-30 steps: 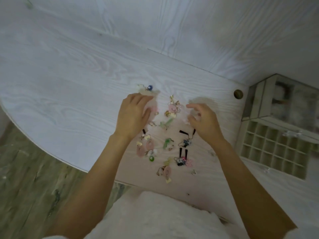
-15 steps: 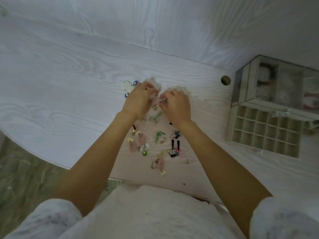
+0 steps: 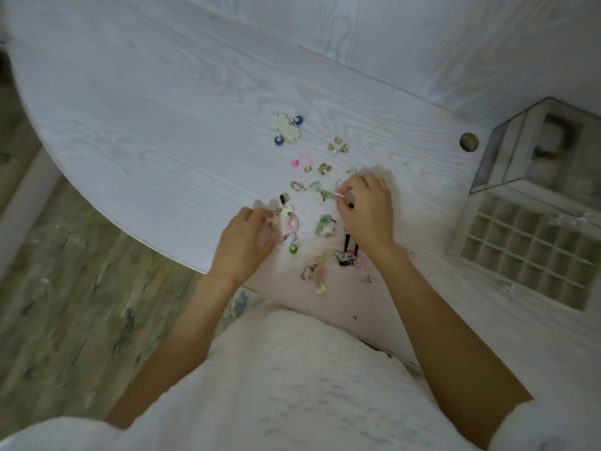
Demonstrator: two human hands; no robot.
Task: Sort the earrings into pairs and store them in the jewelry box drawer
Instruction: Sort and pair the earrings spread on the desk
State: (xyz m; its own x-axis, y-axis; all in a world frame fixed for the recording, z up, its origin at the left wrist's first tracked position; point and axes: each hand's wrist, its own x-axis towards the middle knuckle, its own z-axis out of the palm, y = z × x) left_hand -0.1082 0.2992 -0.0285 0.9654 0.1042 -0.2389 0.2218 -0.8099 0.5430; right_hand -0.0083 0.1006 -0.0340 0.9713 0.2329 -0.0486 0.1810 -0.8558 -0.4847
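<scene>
1. The right hand (image 3: 366, 216) hovers over the scattered earrings (image 3: 320, 222) on the white table (image 3: 146, 125), fingers curled, pinching a small pale pink piece (image 3: 340, 194).
2. The left hand (image 3: 247, 239) lies at the left edge of the pile, fingers curled by a cream and pink earring (image 3: 290, 221); whether it grips anything I cannot tell.
3. Far off lie two white flower earrings (image 3: 286, 129).
4. The jewelry box drawer (image 3: 533, 252) stands pulled out, right, under the glass box (image 3: 540, 151).
</scene>
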